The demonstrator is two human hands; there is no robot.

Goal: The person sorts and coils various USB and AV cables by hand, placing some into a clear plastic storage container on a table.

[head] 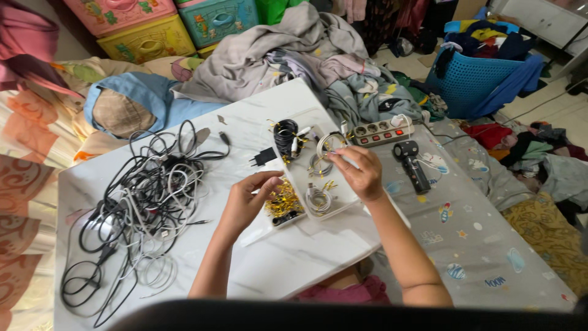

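My left hand [250, 197] hovers over a pile of gold twist ties [283, 201] at the near end of a white tray [301, 179], fingers curled and pinching at the ties. My right hand [362, 171] reaches over the tray's right side and grips a coiled white cable [326, 146]. Inside the tray lie a black coiled cable [285, 135], another white coil [318, 199] and a grey coil [320, 165], each bound with gold ties. A big tangle of black and white cables [144, 202] sprawls on the white marble-look table [300, 257] to the left.
A black plug adapter [263, 157] lies beside the tray. A white power strip [381, 132] and a black handheld device [413, 164] rest on a grey patterned sheet [478, 233]. Clothes heaps, a blue laundry basket [468, 79] and coloured drawers [147, 37] surround the table.
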